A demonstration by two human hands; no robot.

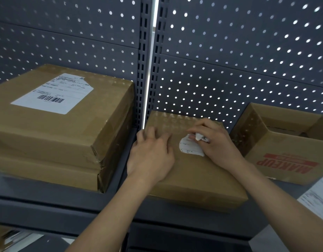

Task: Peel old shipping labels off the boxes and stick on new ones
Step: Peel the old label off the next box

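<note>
A flat brown box (197, 175) lies on the shelf in the middle. A torn remnant of a white label (189, 147) still clings to its top. My right hand (217, 142) pinches the crumpled, lifted edge of that label between its fingertips. Just left of the label, my left hand (151, 153) rests palm down on the box top with its fingers spread. To the left, a larger taped brown box (69, 135) carries a full white shipping label (53, 94) with a barcode and one torn corner.
An open cardboard box (288, 142) with red print stands at the right. The dark shelf (66, 197) has a pegboard back wall (229, 51) and a slotted upright (144, 70) between the bays. More cardboard shows on a lower level at bottom left.
</note>
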